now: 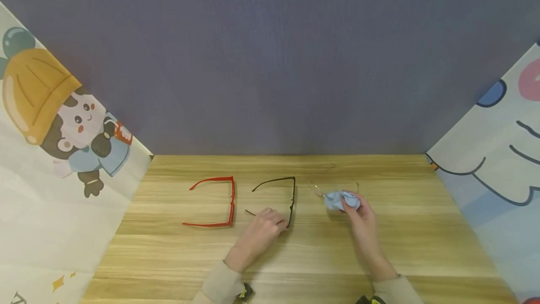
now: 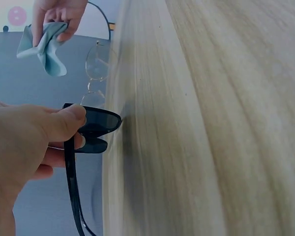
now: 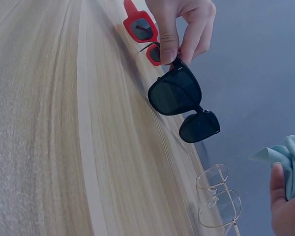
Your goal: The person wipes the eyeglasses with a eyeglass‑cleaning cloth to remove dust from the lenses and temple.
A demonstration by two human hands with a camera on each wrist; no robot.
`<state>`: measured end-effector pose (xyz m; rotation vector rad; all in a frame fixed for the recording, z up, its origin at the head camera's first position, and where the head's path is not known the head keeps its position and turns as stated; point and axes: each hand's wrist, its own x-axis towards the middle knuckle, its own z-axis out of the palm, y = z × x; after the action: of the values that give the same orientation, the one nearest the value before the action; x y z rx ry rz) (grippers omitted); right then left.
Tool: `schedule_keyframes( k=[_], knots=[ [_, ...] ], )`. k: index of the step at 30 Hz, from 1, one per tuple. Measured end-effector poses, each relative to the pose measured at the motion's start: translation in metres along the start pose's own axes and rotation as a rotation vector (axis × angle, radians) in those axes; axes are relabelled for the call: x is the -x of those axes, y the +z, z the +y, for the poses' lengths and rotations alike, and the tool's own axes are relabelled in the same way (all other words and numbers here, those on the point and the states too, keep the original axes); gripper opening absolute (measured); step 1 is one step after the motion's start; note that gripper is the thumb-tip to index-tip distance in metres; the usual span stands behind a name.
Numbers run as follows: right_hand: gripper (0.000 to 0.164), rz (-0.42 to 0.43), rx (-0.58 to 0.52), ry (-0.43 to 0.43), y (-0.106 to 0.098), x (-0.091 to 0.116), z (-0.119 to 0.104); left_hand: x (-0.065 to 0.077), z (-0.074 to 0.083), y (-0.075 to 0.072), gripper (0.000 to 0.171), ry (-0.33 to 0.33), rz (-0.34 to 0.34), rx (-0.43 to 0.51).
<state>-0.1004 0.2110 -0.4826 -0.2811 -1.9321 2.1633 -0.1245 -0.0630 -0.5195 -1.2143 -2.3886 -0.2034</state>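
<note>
My left hand (image 1: 262, 230) pinches a pair of black sunglasses (image 3: 174, 93) by the frame corner, where one temple joins the front. Both temples are unfolded and point left in the head view; the hand covers part of the nearer one. The dark lenses stand upright close to the tabletop; whether they touch it, I cannot tell. My right hand (image 1: 363, 223) holds a crumpled light blue cloth (image 1: 333, 201) between thumb and fingers. Thin gold-rimmed glasses (image 3: 220, 199) with clear lenses lie at the cloth, which partly hides them in the head view.
Red-framed sunglasses (image 1: 232, 201) lie to the left with temples spread. The wooden table (image 1: 303, 262) meets a grey back panel (image 1: 287, 83). Cartoon-printed white panels stand on both sides, left (image 1: 38, 210) and right (image 1: 498, 158).
</note>
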Motion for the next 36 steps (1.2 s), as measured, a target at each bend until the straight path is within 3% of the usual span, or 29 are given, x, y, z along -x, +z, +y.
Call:
schedule_keyframes(
  k=[10, 15, 24, 31, 36],
  knots=[
    [0.016, 0.018, -0.012, 0.03, -0.004, -0.002, -0.001, -0.005, -0.005, -0.006, 0.024, -0.005, 0.129, -0.016],
    [0.015, 0.039, -0.01, 0.032, -0.006, -0.002, -0.003, -0.024, 0.004, -0.009, 0.025, 0.025, 0.185, 0.014],
    [0.021, 0.134, -0.013, 0.015, -0.009, -0.002, -0.008, -0.063, 0.029, -0.004, 0.031, 0.101, 0.227, 0.052],
    [0.013, 0.217, -0.139, -0.071, -0.016, -0.007, -0.011, -0.086, 0.05, 0.007, 0.038, 0.116, 0.2, 0.096],
    [0.012, 0.285, -0.214, -0.125, -0.025, -0.008, -0.015, -0.098, 0.069, 0.013, 0.048, 0.108, 0.085, 0.053]
  ],
)
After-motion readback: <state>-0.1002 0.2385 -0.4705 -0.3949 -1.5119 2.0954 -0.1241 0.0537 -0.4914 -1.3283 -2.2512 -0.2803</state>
